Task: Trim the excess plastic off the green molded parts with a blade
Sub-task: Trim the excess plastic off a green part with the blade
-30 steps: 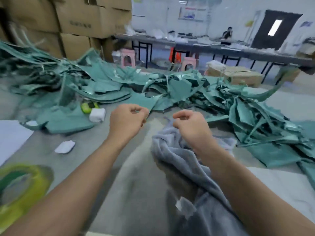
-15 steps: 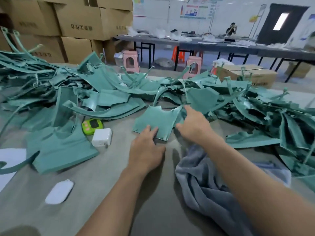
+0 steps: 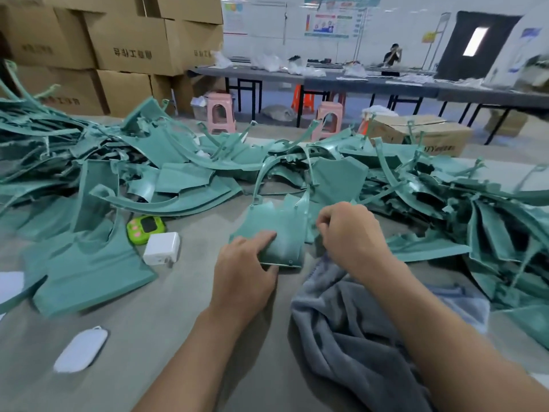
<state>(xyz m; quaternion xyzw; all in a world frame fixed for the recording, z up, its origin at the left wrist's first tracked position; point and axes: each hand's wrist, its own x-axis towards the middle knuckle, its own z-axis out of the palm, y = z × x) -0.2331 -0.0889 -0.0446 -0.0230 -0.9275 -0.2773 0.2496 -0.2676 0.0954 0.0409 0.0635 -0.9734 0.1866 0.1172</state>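
Left hand (image 3: 243, 270) pinches the flat green moulded plastic panel (image 3: 277, 223); right hand (image 3: 352, 234) curls beside its edge, grip unclear.

the pile of molded parts (image 3: 178, 162) across the far side of the table is a plain teal green, shiny where light catches it. the green molded part (image 3: 273, 224) in the middle is the same teal, with a pale line along its near edge. the table (image 3: 178, 337) is dull grey-beige. near right, a cloth (image 3: 356, 322) is plain blue-grey. to the left, a small gadget (image 3: 145, 228) is lime green with a black screen and pink spots. the block (image 3: 162, 248) beside it is white, as is the oval pad (image 3: 81, 349) near left. far left, cardboard boxes (image 3: 130, 46) are brown with dark print. far off, two stools (image 3: 221, 111) are pink, a third stool (image 3: 307, 99) is orange, and the door (image 3: 454, 60) is black.
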